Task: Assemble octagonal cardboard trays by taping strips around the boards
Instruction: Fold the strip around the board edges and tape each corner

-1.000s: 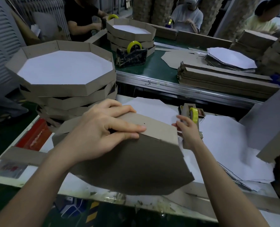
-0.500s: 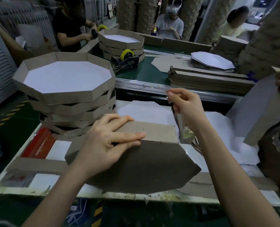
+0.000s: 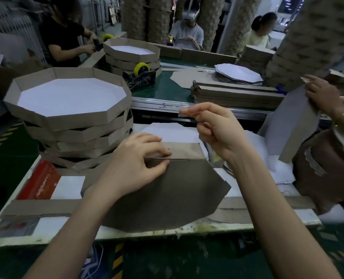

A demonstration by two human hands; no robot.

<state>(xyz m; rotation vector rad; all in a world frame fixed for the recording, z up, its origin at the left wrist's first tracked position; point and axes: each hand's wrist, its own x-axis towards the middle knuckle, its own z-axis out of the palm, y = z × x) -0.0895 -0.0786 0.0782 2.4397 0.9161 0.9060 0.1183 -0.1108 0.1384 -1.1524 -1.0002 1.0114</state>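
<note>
Pinching strip between left fingers

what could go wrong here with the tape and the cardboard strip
1. The clear tape piece pinched in the right hand is raised in the air; it may fold onto itself before landing.
2. Only the left hand holds the brown cardboard strip against the edge of the brown octagonal board; a slip could open the seam.
</note>
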